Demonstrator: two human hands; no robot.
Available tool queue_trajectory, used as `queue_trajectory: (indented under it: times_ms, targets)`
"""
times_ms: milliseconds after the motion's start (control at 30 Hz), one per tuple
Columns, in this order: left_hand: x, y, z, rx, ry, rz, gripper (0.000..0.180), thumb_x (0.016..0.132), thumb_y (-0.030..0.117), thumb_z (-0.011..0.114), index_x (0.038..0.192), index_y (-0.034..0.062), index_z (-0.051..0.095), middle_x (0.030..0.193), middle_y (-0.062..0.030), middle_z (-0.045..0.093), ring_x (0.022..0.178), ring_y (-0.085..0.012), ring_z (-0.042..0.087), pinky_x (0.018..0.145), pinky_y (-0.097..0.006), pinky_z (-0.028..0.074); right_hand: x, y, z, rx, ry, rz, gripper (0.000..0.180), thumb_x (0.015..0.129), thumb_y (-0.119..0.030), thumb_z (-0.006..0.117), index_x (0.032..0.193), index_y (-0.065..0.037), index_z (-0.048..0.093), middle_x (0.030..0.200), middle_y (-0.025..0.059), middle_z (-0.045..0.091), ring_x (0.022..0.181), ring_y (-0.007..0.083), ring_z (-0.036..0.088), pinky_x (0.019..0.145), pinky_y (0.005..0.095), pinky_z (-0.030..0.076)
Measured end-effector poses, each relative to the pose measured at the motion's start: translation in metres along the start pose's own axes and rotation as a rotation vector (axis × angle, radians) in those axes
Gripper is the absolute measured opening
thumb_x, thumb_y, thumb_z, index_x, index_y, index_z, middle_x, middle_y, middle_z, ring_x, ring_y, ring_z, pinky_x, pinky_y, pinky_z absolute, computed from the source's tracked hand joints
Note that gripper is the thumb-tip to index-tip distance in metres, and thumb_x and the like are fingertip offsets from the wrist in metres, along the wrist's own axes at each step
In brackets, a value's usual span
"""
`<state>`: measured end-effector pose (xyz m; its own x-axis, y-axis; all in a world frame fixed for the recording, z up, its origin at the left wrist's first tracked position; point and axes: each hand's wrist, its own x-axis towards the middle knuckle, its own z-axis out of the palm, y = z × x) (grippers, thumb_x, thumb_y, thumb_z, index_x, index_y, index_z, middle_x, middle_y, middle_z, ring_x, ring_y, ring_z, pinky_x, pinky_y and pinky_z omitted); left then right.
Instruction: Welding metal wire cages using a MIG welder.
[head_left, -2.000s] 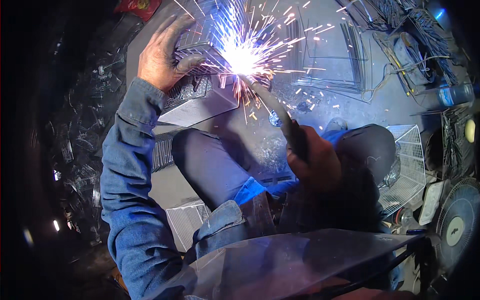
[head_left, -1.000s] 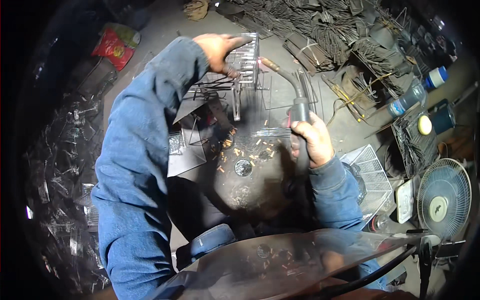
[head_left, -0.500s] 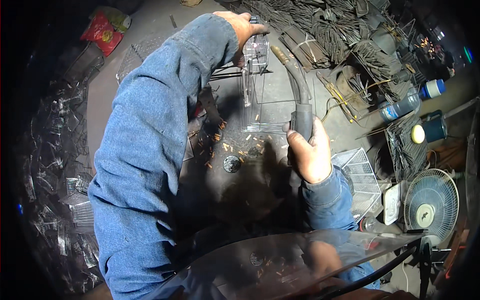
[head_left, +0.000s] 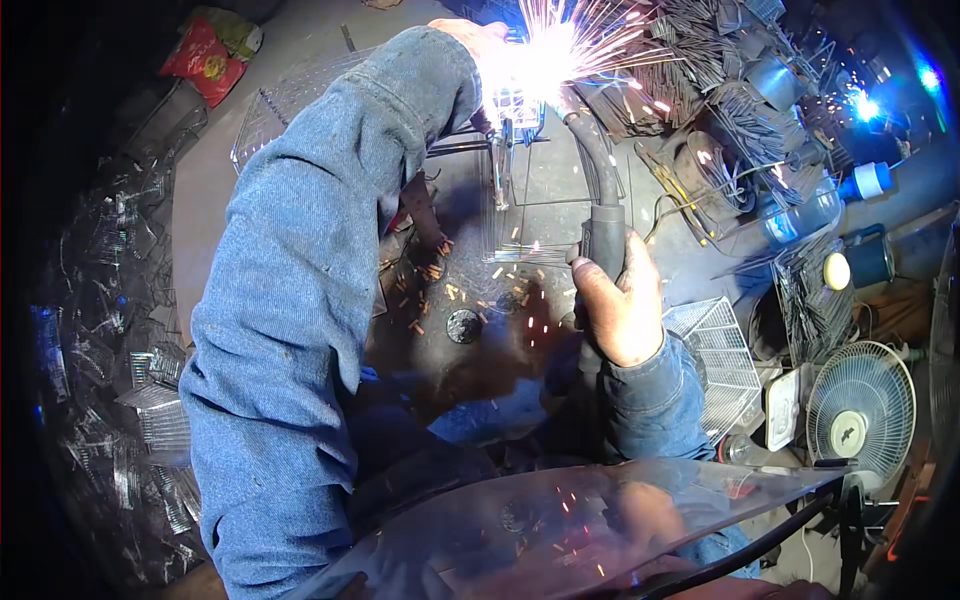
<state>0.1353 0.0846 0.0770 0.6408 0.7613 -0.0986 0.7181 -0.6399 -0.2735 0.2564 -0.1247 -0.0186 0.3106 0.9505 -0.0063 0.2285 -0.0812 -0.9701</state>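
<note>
My right hand (head_left: 622, 300) is wrapped round the handle of a welding torch (head_left: 604, 190), whose curved neck reaches up and to the left. A bright white arc burns at its tip and throws sparks up and to the right. My left hand (head_left: 470, 42) is stretched out at the top, its fingers closed on a small wire basket (head_left: 515, 112) and partly lost in the glare. The arc meets the basket's far right side. Below it, a wire frame (head_left: 495, 225) with thin rods lies on the work surface (head_left: 560, 235).
Cigarette butts (head_left: 450, 292) litter the surface. Bundles of wire rods (head_left: 665, 70) are piled at the far right. A white wire basket (head_left: 718, 360), a plastic bottle (head_left: 800, 215) and a fan (head_left: 860, 405) stand right. Wire pieces (head_left: 120, 400) heap at left. A transparent shield (head_left: 560, 520) crosses the near edge.
An arc has lit at the torch tip, with sparks flying. Another bright arc now shows at the far right. Both of my arms have hardly moved.
</note>
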Motion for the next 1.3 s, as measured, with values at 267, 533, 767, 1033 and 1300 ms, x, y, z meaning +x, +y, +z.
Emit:
queue_trajectory:
  times_ms: [267,533,767,1033,1300]
  targets:
    - [0.014,-0.007,0.007,-0.509,0.252,0.767,0.025,0.089,0.018,0.050,0.108,0.0057,0.059,0.097,-0.0119,0.064,0.087,-0.0251,0.060,0.078,-0.034,0.049,-0.002,0.005,0.002,-0.031,-0.002,-0.031,0.025,0.081,-0.008,0.057,0.104,0.001,0.055,0.081,0.0099,0.062,0.070,0.0149,0.058,0.065,0.0301,0.047]
    - [-0.020,0.011,-0.004,0.351,0.718,0.686,0.027,0.086,0.018,0.052,0.110,0.0101,0.062,0.097,-0.0121,0.064,0.087,-0.0253,0.060,0.078,-0.035,0.049,-0.002,0.002,-0.001,0.001,-0.011,-0.010,0.024,0.081,-0.007,0.057,0.104,0.000,0.055,0.079,0.0074,0.061,0.067,0.0137,0.057,0.062,0.0287,0.046]
    - [0.012,-0.021,0.029,0.021,0.122,0.025,0.105,0.051,0.032,0.085,0.140,0.0248,0.029,0.125,-0.0151,0.049,0.106,-0.0339,0.057,0.086,-0.044,0.049,-0.002,0.004,-0.013,0.404,-0.150,0.151,0.024,0.084,-0.010,0.055,0.105,0.000,0.048,0.070,0.0039,0.054,0.044,0.0096,0.046,0.041,0.0237,0.039]
    - [0.002,-0.013,0.025,0.026,0.103,-0.028,0.107,0.049,0.033,0.087,0.139,0.0240,0.031,0.125,-0.0153,0.050,0.106,-0.0328,0.057,0.085,-0.042,0.049,-0.013,0.012,-0.018,0.383,-0.157,0.217,0.022,0.083,-0.009,0.055,0.102,0.000,0.047,0.072,0.0043,0.053,0.045,0.0097,0.046,0.039,0.0242,0.039]
    - [0.035,-0.043,0.051,-0.066,0.066,-0.114,0.099,0.053,0.035,0.086,0.136,0.0167,0.035,0.126,-0.0141,0.050,0.104,-0.0348,0.058,0.089,-0.041,0.047,-0.014,0.008,-0.016,0.365,-0.178,0.200,0.021,0.083,-0.008,0.056,0.101,0.000,0.048,0.069,0.0052,0.052,0.045,0.0111,0.046,0.039,0.0251,0.039]
